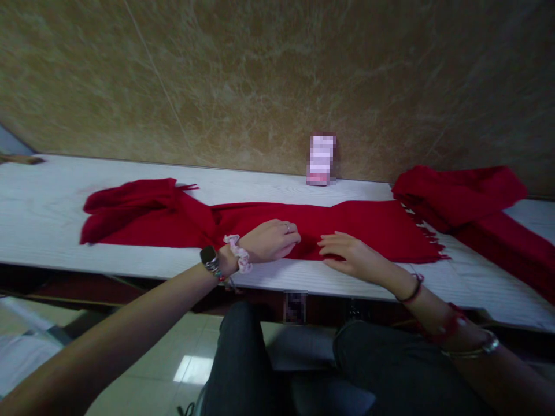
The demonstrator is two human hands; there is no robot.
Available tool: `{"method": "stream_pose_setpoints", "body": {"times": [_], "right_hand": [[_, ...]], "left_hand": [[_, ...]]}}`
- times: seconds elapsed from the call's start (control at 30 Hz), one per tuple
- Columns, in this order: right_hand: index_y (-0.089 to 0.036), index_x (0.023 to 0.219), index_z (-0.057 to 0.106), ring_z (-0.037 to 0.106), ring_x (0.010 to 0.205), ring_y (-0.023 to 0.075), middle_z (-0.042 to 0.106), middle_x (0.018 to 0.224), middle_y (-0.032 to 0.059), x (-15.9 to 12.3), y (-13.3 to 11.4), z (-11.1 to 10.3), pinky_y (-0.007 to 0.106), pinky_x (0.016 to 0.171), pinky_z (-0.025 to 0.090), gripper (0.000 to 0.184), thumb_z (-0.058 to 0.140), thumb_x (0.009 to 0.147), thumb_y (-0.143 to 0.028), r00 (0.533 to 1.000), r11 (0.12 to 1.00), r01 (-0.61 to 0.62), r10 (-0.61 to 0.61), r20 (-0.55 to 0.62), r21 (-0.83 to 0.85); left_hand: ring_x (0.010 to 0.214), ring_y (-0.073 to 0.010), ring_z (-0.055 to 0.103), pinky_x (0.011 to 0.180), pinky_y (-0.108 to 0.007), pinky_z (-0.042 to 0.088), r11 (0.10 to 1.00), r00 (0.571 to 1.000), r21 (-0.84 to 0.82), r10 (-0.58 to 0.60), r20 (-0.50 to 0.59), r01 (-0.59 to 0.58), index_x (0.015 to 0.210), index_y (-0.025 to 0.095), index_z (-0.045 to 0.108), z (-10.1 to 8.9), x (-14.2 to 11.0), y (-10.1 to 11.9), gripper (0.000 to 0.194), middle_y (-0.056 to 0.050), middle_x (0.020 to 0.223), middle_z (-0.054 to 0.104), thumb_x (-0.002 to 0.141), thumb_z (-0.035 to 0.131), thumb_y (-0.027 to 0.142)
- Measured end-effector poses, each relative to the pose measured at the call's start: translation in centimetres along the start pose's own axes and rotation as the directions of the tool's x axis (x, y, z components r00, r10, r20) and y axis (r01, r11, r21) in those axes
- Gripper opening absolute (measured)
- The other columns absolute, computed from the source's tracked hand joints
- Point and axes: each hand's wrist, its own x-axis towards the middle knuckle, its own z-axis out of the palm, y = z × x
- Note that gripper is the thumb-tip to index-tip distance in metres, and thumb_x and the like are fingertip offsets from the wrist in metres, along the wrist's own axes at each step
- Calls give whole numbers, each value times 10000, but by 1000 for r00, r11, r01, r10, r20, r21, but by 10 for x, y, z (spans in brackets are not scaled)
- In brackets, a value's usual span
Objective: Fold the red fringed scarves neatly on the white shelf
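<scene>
Red scarf: the red scarf (368, 225) is spread on the white tabletop (43, 199), under and just beyond both hands, so that it is reached by the fingers without any sideways stretch.
Long axis: the length is laid from left to right, parallel to the table's front edge and across the line of both forearms.
Left hand: the left hand (269, 240) is laid over the middle of the scarf, palm down, with the fingers curled inward; whether cloth is pinched beneath them cannot be told from this angle.
Right hand: the right hand (350, 257) is held at the scarf's near edge, right of the left hand, with the fingers loosely bent and slightly parted, nothing being gripped.
Gap between hands: a short stretch of red cloth is left bare, and the fingertips of each hand are pointed toward the other.
Fringed end: the fringe (427, 236) is found to the right, nearer to the right hand.
Bunched end: the folded end (130, 208) is gathered to the left, nearer to the left hand.
Second red cloth: another red cloth (462, 193) is heaped beyond the fringe, well apart from the left hand.
</scene>
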Motion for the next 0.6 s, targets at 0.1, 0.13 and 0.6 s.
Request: {"method": "stream_pose_setpoints", "body": {"times": [0.1,0.13,0.6], "right_hand": [[-125,1250,479,338,1268,251,463,1323,124,3,0,6,487,1034,274,451,394,879,-367,975,972,-217,212,-72,-86],[-108,1294,429,298,1287,265,413,1359,135,4,-1,9,495,1036,261,495,366,886,-381,964,957,-264,259,-59,-123],[-46,1372,283,183,1327,272,254,1433,167,29,-2,7,447,1061,208,671,238,880,-501,899,899,-424,432,67,-105]], "left_hand": [[1118,-183,473,944,-308,376,981,982,-102,-173,-69,166,1135,137,519,14,10,-6,304,-98,1219,510,893,379,256],[1203,-200,403,985,-327,342,968,975,-124,-222,-31,216,1210,128,470,19,12,-7,364,-113,1306,442,898,378,292],[1335,-250,175,1068,-411,199,873,864,-103,-444,237,477,1382,136,266,26,14,-15,616,-119,1453,202,885,312,498]]}}
